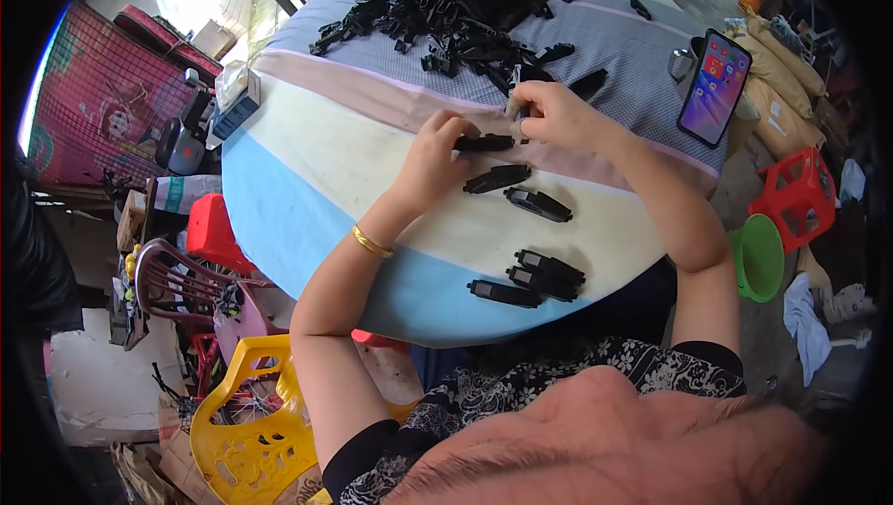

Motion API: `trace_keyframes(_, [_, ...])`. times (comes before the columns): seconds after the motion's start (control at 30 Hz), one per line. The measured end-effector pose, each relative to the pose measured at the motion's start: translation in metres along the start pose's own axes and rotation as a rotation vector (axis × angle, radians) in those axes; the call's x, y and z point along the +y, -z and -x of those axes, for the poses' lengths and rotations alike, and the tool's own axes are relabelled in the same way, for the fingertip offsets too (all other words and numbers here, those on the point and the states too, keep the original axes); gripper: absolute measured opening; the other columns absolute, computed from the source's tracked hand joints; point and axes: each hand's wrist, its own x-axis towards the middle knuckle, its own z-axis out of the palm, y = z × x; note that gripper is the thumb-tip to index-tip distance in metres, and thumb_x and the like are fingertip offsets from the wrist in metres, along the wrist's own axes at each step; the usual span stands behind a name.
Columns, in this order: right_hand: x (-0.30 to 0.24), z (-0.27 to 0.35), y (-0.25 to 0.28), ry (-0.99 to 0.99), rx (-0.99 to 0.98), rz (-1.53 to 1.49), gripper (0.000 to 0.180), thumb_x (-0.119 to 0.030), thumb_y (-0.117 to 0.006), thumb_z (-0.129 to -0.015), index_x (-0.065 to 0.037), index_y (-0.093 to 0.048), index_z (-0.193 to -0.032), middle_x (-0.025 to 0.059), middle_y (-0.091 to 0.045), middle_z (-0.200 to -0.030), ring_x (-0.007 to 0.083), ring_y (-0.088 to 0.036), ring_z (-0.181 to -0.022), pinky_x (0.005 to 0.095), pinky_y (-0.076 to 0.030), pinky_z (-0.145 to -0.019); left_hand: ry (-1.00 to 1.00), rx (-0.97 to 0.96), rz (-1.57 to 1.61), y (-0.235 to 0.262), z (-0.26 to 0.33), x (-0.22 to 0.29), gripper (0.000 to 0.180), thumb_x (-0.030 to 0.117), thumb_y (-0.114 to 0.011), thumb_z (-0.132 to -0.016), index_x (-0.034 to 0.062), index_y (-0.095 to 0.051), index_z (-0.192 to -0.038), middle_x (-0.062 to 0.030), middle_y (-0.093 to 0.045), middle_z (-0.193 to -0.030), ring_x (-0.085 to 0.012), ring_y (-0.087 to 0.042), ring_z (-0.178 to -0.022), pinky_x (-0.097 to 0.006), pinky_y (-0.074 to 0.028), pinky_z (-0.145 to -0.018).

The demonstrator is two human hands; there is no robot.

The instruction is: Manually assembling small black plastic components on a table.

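Note:
My left hand [430, 163] is closed on a small black plastic part [491, 142], its fingers curled over the part's left end just above the cloth. To the right of it, my right hand [558, 116] is pinched, with a thin pale, shiny piece [516, 77] sticking up at the fingertips; its kind I cannot make out. Just nearer to me lie two more black parts, a tilted one [498, 179] and another [539, 205]. Several similar parts [547, 272] rest together near the table's front edge. A large heap of black pieces [456, 7] covers the far side.
A striped cloth [307, 142] covers the rounded table. At its right edge stands a lit phone [714, 86] beside a metal cup [682, 63]; a blue box [237, 105] is at the left edge. Around are a yellow chair [251, 440], green bucket [758, 259] and red stool [795, 198].

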Motion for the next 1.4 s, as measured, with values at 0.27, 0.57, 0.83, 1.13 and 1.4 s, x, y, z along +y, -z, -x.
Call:
trace_keyframes(0.27, [-0.007,-0.002,-0.015,-0.275,-0.025,-0.465,0.019,-0.004,-0.063,-0.083,0.003,-0.061,-0.101,0.0034,-0.06,-0.076,0.009,-0.059,-0.062,0.0219,-0.052,-0.057,-0.239,-0.13,-0.059,0.006,0.006,-0.003,0.03,-0.001,-0.066,-0.066,0.0025,-0.057,-0.095,-0.0115,-0.056,-0.094,-0.0315,-0.054,-0.09,-0.038,-0.047,-0.08])
trace_keyframes(0.57, [-0.017,0.013,-0.015,0.076,0.017,0.485,0.022,-0.01,-0.067,-0.065,-0.002,-0.069,-0.086,0.0164,-0.06,-0.083,0.0336,-0.059,-0.08,0.0401,-0.047,-0.072,0.241,-0.03,0.06,0.001,0.007,0.002,0.015,0.004,-0.068,-0.067,-0.0014,-0.065,-0.081,-0.0122,-0.059,-0.082,-0.0283,-0.059,-0.075,-0.035,-0.048,-0.069])
trace_keyframes(0.83, [-0.008,0.006,-0.008,0.082,-0.082,0.494,0.021,-0.009,-0.067,-0.062,-0.004,-0.07,-0.083,0.0146,-0.06,-0.078,0.0313,-0.06,-0.073,0.0393,-0.047,-0.064,0.199,-0.061,0.005,0.002,0.006,-0.004,0.018,0.005,-0.072,-0.067,-0.0029,-0.068,-0.083,-0.01,-0.059,-0.078,-0.0203,-0.06,-0.066,-0.03,-0.049,-0.064])
trace_keyframes(1.13, [-0.015,0.009,-0.013,0.022,-0.042,0.516,0.018,-0.008,-0.066,-0.061,-0.001,-0.067,-0.078,0.0135,-0.061,-0.076,0.0308,-0.06,-0.07,0.0382,-0.047,-0.062,0.21,-0.066,0.014,0.001,0.006,-0.004,0.02,0.006,-0.072,-0.066,-0.0024,-0.068,-0.084,-0.0099,-0.058,-0.077,-0.0205,-0.059,-0.065,-0.031,-0.048,-0.063])
trace_keyframes(1.4, [0.002,0.006,-0.029,0.244,-0.018,0.362,0.018,-0.003,-0.062,-0.061,0.0,-0.067,-0.078,0.0138,-0.061,-0.076,0.0298,-0.06,-0.071,0.0359,-0.047,-0.062,0.207,-0.096,0.121,-0.002,0.007,0.006,0.018,0.007,-0.074,-0.068,-0.0019,-0.067,-0.082,-0.0071,-0.056,-0.074,-0.0154,-0.056,-0.063,-0.028,-0.046,-0.061])
